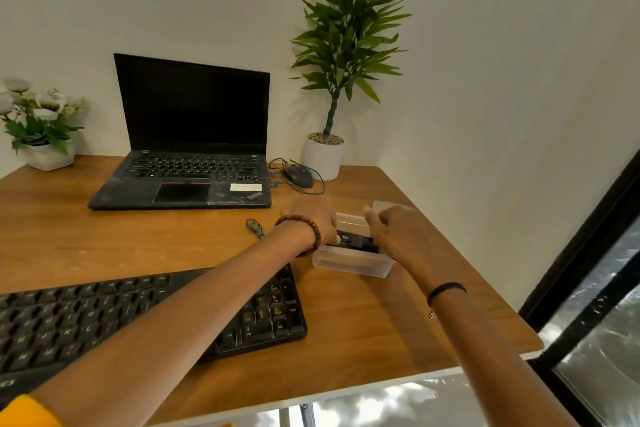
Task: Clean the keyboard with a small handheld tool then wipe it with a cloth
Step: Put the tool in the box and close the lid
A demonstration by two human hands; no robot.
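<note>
A black keyboard (145,315) lies at the desk's near left, partly under my left forearm. To its right stands a clear plastic container (349,262) with a black item (356,242) inside. My left hand (311,218), with a beaded bracelet at the wrist, grips the container's left end. My right hand (398,236) is over the container's right end. Its thumb is raised beside a translucent lid (391,206) that it seems to hold, and its fingers are hidden. No cloth is in view.
An open black laptop (187,156) sits at the back of the wooden desk (381,322). Beside it are a wired mouse (298,176) and a tall potted plant (323,156). A flower pot (45,149) stands far left. A small cord (254,227) lies mid-desk. The desk edge runs close on the right.
</note>
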